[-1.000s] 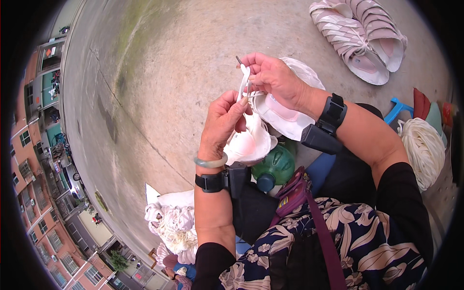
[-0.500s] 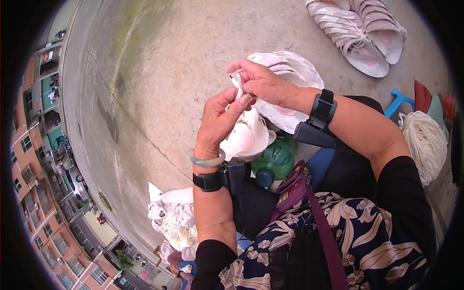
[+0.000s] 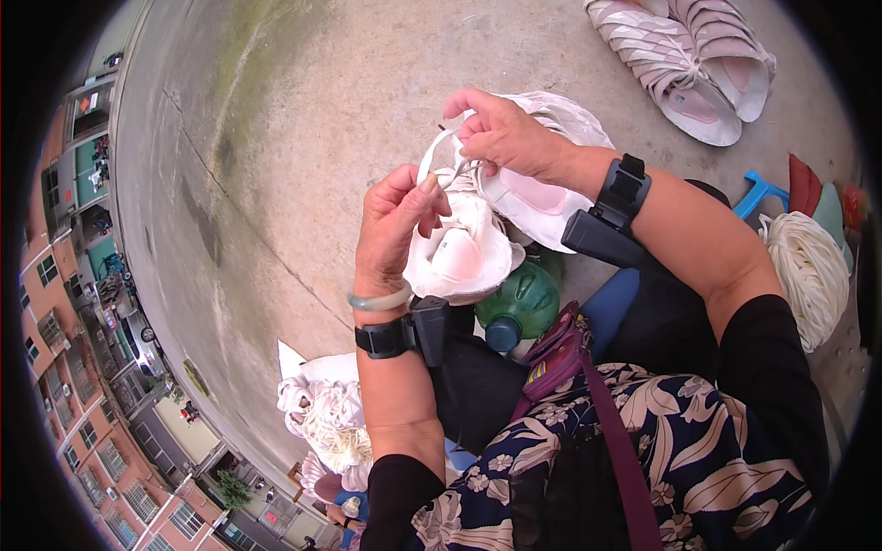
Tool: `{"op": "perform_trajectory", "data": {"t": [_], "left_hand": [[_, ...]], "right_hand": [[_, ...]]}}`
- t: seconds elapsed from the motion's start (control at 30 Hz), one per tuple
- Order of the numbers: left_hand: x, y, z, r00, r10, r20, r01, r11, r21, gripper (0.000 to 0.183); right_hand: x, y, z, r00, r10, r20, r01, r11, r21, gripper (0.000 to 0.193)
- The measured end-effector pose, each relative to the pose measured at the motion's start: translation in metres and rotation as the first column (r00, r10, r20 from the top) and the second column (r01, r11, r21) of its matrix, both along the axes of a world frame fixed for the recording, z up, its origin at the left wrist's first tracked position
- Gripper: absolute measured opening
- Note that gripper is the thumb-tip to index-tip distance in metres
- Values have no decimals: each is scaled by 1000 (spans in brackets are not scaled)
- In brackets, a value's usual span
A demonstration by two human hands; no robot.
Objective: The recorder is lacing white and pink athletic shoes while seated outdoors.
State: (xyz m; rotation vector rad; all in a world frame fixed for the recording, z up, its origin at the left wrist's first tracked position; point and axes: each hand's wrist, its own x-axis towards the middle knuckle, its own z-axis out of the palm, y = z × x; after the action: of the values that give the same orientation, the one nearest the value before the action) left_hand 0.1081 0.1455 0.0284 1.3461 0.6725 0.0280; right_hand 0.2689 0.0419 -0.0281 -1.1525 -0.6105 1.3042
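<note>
Between my two hands runs a white shoelace (image 3: pixel 426 163) with a dark tip sticking up at its upper end. My left hand (image 3: pixel 397 220) pinches the lace between thumb and fingers. My right hand (image 3: pixel 514 136), a little farther away and to the right, has its thumb and fingers bent round another stretch of it. Just below the hands is a white and pink shoe upper (image 3: pixel 459 255), its opening facing me. Beside it, partly behind my right hand, lie stacked white shoe uppers (image 3: pixel 542 204). Whether the lace passes through an eyelet is hidden by my fingers.
A green plastic bottle (image 3: pixel 524 301) with a dark cap is close to my lap, beside a purple bag (image 3: pixel 556 354). Nested shoe uppers (image 3: pixel 657 73) lie at far right. White lace bundles are at right (image 3: pixel 805 280) and lower left (image 3: pixel 331 409). A blue plastic piece (image 3: pixel 761 195) is at right.
My hands have drawn apart, the left one moving left and slightly nearer. More of the lace now shows between them, and the shoe upper below is less covered.
</note>
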Motion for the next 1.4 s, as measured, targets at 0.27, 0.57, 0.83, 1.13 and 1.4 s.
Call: {"op": "perform_trajectory", "data": {"t": [0.27,0.57,0.83,1.13,1.4], "left_hand": [[6,3,-14,992,69,-103,-72,997,-24,19],[4,11,-27,966,126,-224,-144,987,-69,15],[11,9,-25,955,237,-179,-254,964,-78,17],[11,5,-20,989,143,-46,-145,988,-50,18],[16,-2,-19,990,128,61,-127,992,-20,19]], "right_hand": [[-1,2,-10,968,-116,221,149,979,-138,35],[7,2,-11,997,-28,73,48,957,-287,32],[5,4,-15,816,-44,577,190,962,-195,33],[13,4,-8,996,-86,-35,77,974,-211,30],[20,3,-9,994,79,-73,-95,963,-254,21]]}}
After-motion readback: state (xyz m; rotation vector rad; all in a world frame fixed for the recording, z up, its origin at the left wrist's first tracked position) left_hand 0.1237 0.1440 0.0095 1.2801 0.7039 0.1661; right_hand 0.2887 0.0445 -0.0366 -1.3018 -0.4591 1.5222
